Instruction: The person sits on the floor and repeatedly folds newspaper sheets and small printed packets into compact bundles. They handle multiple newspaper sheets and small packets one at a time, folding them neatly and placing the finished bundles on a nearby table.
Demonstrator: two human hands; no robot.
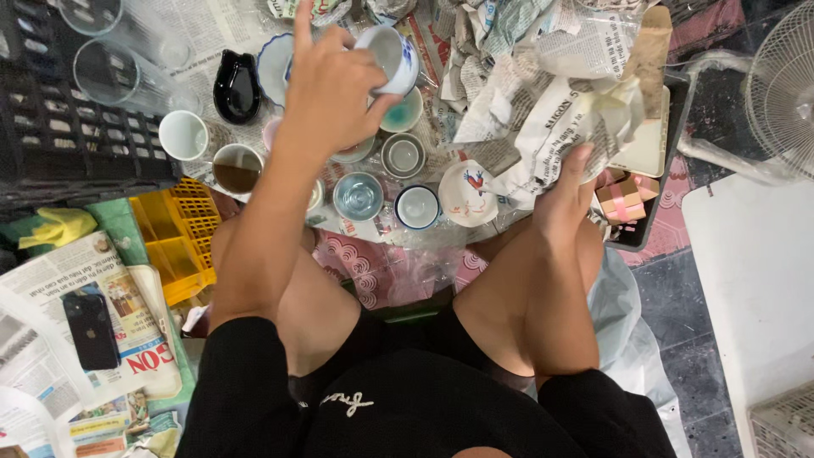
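Two bare hands work over a floor spread with newspaper and crockery. Largest is the black plastic crate (59,127) at upper left, with two clear glass tumblers (114,72) lying by its edge. Next comes one heap of crumpled newspaper (543,93) at upper right; the right hand (564,199) presses into its lower edge, its grip closed on a fold of the paper. One yellow plastic basket (178,237) sits beside the left knee, its inside hidden from here. One flat stack of newspapers (51,339) at lower left carries one black phone (89,329).

One small cardboard box (623,197) tied with pink ribbon lies right of the right hand. One white saucer (468,193) painted with a red bird rests below the paper heap. One black glossy dish (236,86) lies at the top.

Cups stand in a cluster between the knees: I count about eight, though some are hidden under the arm. One white mug (184,136) looks empty; one brown-lined cup (236,167) beside it looks dark inside; one blue-rimmed cup (417,207) and one glassy bowl (358,196) appear empty.

Smallest, the white cup with blue painting (392,58) is held tilted above the cluster by the left hand (331,89), fingers wrapped round its side, forefinger raised.
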